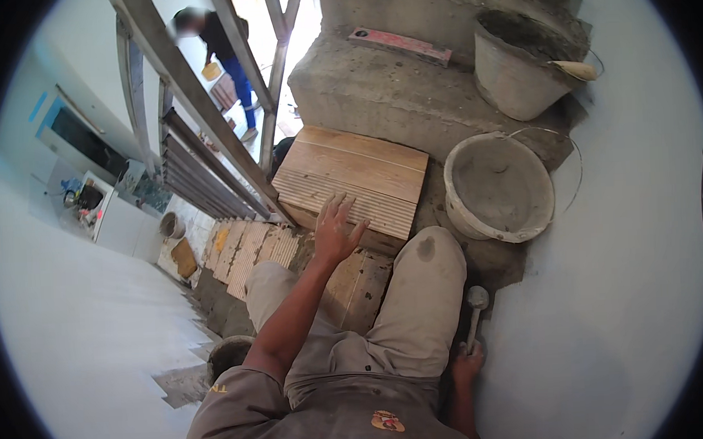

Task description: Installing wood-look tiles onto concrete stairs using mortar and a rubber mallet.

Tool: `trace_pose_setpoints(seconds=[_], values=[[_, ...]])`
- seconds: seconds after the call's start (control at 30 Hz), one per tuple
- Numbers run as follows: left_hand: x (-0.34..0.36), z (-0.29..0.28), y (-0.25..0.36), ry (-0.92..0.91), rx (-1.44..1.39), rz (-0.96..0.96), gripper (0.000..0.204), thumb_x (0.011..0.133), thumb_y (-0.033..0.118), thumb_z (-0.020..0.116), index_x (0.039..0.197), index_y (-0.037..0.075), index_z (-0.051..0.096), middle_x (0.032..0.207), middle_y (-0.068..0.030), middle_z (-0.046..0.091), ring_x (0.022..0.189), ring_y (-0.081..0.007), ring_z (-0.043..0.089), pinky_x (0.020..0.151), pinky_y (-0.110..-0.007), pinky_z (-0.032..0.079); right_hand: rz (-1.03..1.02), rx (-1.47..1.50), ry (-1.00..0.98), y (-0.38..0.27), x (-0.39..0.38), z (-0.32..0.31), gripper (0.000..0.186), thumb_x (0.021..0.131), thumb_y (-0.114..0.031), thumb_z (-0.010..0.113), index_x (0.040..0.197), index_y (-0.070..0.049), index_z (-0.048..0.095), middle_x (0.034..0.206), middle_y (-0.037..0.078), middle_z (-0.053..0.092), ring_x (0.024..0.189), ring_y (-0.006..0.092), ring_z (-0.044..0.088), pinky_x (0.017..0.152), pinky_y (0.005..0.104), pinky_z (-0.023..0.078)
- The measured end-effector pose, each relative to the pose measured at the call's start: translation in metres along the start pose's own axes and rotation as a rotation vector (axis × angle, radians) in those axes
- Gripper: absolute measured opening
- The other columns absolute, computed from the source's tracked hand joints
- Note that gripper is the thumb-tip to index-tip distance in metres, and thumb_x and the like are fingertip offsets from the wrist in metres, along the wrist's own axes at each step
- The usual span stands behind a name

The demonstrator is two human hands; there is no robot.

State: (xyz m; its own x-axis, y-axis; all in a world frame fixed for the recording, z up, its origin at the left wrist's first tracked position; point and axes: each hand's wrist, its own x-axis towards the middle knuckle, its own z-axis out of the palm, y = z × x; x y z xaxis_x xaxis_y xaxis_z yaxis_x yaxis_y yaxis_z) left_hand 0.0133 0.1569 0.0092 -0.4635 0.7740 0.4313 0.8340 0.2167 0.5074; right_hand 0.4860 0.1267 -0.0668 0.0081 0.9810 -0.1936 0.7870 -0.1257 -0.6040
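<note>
Has round cement-caked bucket (458, 217) of grey slurry nearby on concrete stairs (385, 85). Clamps right hand (468, 361) on pale-headed mallet (476, 299); spreads left hand (336, 228) over wood-grain tile (365, 164).

Concrete staircase (334, 87), raw grey, edges rough. From where I stand: upper tread carries a long red bar (415, 48), flat, grey-smeared, set toward the back; right of it, near the wall, a crusted bucket (510, 79). Next tread down: wood-look tiles (364, 158), plain at rear, ribbed along the front. Just right of them, on bare concrete, a second bucket (459, 195), wire handle swung wallward. Tread below: another tile surface (353, 290), spotted with dark bits.
</note>
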Motion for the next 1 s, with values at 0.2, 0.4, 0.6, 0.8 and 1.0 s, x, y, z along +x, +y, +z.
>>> trace_pose_setpoints(seconds=[0.2,0.4,0.6,0.8,1.0], values=[[0.044,0.043,0.006,-0.157,0.153,0.070,0.070,0.095,0.054,0.064,0.150,0.012,0.049,0.161,-0.0224,0.036,0.150,-0.0450,0.030,0.120,-0.059,0.026,-0.146,0.105,0.394,-0.035,-0.028,-0.029,0.039,0.096,-0.020,0.066,0.126,0.003,0.058,0.105,0.023,0.066,0.087,0.0340,0.065,0.076,0.0463,0.052],[0.056,0.060,-0.003,-0.404,0.307,0.071,0.089,0.097,0.076,0.036,0.163,0.019,0.029,0.170,-0.0217,0.017,0.157,-0.0424,0.012,0.123,-0.066,0.008,-0.161,0.676,0.087,-0.176,-0.006,-0.050,0.054,0.102,-0.019,0.059,0.146,0.008,0.043,0.132,0.021,0.058,0.103,0.0265,0.063,0.094,0.0408,0.053],[0.055,0.046,-0.005,-0.421,0.368,0.069,0.120,0.075,0.097,0.041,0.165,0.021,0.023,0.171,-0.0193,0.014,0.158,-0.0399,0.009,0.123,-0.067,0.004,-0.537,0.505,-0.128,-0.297,0.087,0.028,0.053,0.102,-0.023,0.058,0.148,0.002,0.047,0.116,0.018,0.067,0.101,0.0263,0.066,0.090,0.0351,0.054],[0.057,0.026,-0.009,-0.576,0.399,0.328,0.139,0.054,0.096,0.063,0.165,0.023,0.022,0.171,-0.0170,0.015,0.159,-0.0376,0.010,0.122,-0.070,0.006,-0.199,0.787,-0.555,-0.345,0.131,0.069,0.035,0.107,-0.032,0.051,0.128,-0.004,0.059,0.076,0.000,0.053,0.046,0.0074,0.046,0.039,0.0255,0.039],[0.058,0.026,-0.007,-0.559,0.377,0.311,0.136,0.056,0.089,0.070,0.165,0.024,0.021,0.171,-0.0165,0.015,0.158,-0.0374,0.013,0.121,-0.071,0.010,-0.193,0.658,-0.423,-0.358,0.160,0.096,0.040,0.110,-0.037,0.041,0.116,-0.002,0.059,0.072,0.003,0.052,0.045,0.0103,0.048,0.037,0.0283,0.040]])
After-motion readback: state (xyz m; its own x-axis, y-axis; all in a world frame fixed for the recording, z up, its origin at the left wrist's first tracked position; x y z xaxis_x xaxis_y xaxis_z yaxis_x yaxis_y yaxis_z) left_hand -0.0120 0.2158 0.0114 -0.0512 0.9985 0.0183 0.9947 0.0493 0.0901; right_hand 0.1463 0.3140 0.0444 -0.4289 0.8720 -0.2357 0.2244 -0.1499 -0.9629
